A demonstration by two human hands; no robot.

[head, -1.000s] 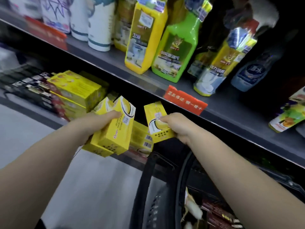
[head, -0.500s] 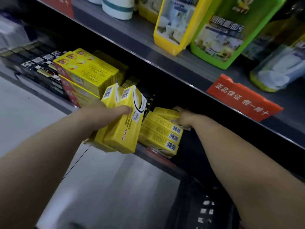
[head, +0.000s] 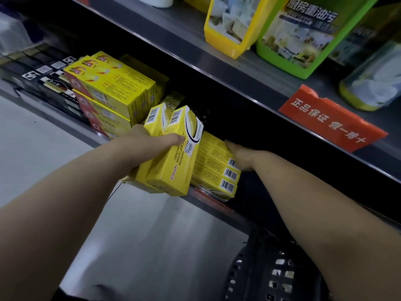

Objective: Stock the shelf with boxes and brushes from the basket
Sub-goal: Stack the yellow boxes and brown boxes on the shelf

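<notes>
L hand [head: 143, 144] wrapped round a bunch of yellow boxes [head: 173, 161], thumb across the front, held at the lower shelf [head: 208, 198] edge. R hand [head: 240, 157] touches the stack of boxes [head: 214, 168] on that shelf; can't tell if it grips. Basket [head: 271, 268] below R arm.

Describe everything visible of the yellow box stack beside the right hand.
The stack of yellow boxes looks like printed cardboard: at least three flat boxes lying one on another, with barcoded ends facing outward. It sits at the front edge of the lower shelf. The right hand touches its upper right end. The held boxes in the left hand hide its left part.
</notes>
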